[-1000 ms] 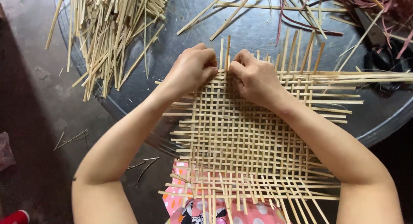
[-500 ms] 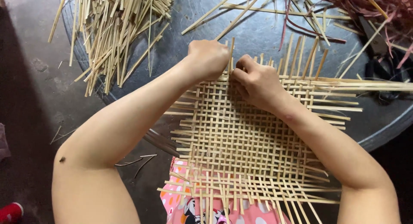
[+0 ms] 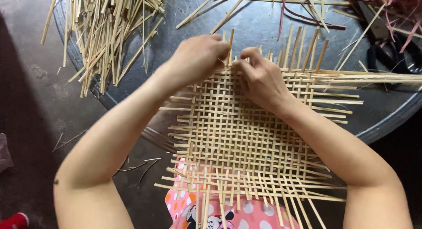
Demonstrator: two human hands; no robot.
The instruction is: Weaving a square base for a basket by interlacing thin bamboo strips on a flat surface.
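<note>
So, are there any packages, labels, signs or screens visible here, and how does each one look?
None: no package, label, sign or screen shows.
Nearest to one: printed fabric, bottom edge under the woven mat; pink with pale and orange dots and a cartoon figure.

Under my hands I see a pale straw-yellow woven mat [image 3: 246, 136] in a checkered lattice; beyond my grip, a dark grey metal tray [image 3: 263, 22]; nearer me, pink polka-dotted cloth [image 3: 246, 213].

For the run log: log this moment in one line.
left hand pinching strip | right hand pressing woven bamboo mat | loose strips on metal table
</note>
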